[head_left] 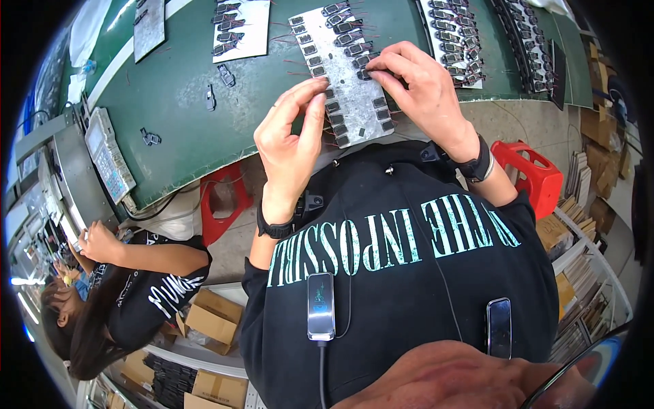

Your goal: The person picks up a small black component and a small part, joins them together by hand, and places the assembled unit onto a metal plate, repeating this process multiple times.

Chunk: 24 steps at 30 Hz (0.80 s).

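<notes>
A flat grey metal plate [357, 102] lies at the near edge of the green table, with two columns of small black rectangular parts, some trailing thin red and dark wires. My left hand [293, 133] is at the plate's left column. Its thumb and index finger close in beside a black part [329, 93]; what they pinch, if anything, is hidden. Over the right column, my right hand [426, 88] pinches a small black wired part [364, 73] between thumb and index finger. A small dark square [362, 132] sits near the plate's lower end.
Loose grey-black parts [226, 76] lie left on the green table [177, 102]. More loaded plates [245, 31] stand beyond and to the right. A keypad panel [109, 153] borders the table's left, near a seated co-worker [150, 273]. Red stools [528, 177] stand below the edge.
</notes>
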Available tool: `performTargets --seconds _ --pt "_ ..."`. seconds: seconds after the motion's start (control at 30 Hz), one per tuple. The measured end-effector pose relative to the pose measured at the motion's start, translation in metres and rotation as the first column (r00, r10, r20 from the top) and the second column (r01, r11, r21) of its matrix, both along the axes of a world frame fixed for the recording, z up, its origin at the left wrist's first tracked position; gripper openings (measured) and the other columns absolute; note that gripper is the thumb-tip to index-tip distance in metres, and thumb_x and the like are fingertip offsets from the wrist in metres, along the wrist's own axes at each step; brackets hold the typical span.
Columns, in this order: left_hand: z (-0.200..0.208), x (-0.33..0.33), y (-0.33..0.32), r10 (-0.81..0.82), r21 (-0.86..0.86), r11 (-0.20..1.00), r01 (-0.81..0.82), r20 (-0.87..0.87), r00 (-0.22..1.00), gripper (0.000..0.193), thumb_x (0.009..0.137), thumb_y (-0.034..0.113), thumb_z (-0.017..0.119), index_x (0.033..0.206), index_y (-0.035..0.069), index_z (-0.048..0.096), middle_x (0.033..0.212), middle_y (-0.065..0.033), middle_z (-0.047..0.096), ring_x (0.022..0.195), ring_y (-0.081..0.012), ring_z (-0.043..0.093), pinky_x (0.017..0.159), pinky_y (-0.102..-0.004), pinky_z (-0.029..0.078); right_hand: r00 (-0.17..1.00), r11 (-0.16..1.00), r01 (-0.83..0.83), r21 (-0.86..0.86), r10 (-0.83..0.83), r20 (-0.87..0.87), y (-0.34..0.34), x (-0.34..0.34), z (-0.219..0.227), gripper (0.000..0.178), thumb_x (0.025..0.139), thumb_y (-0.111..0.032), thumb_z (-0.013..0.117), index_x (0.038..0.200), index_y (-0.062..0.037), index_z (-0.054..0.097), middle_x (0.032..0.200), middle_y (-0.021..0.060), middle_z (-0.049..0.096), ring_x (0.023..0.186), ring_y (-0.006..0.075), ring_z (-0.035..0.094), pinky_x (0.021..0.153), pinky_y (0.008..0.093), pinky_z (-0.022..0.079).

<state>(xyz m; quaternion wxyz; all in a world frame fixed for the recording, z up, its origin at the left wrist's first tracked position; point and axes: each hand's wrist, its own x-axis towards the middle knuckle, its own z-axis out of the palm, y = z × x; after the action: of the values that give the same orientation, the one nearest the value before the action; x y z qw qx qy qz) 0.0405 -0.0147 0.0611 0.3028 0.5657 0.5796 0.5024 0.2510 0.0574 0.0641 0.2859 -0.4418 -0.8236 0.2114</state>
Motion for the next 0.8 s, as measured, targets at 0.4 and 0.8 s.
performTargets --seconds 0.4,0.8 --pt "-0.008 -0.071 0.024 0.431 0.22 0.887 -0.406 -0.712 0.555 0.016 0.088 0.021 0.073 0.096 0.007 0.074 0.095 -0.0063 0.069 0.088 -0.0256 0.065 0.071 -0.0383 0.055 0.986 0.989 -0.149 -0.017 0.15 0.076 -0.026 0.019 0.014 0.019 0.081 0.001 0.071 0.1 -0.0015 0.071 0.096 0.0108 0.065 0.087 0.0276 0.064 0.075 0.0352 0.052" --pt "0.003 -0.057 0.022 0.357 0.196 0.931 -0.309 -0.67 0.651 0.016 0.089 0.018 0.072 0.103 0.01 0.075 0.092 -0.0074 0.072 0.081 -0.0268 0.068 0.07 -0.0349 0.056 0.982 0.974 -0.186 -0.133 0.189 0.01 -0.018 0.032 0.023 0.018 0.084 0.004 0.068 0.102 0.0001 0.065 0.098 0.0103 0.065 0.085 0.0254 0.064 0.077 0.0345 0.051"
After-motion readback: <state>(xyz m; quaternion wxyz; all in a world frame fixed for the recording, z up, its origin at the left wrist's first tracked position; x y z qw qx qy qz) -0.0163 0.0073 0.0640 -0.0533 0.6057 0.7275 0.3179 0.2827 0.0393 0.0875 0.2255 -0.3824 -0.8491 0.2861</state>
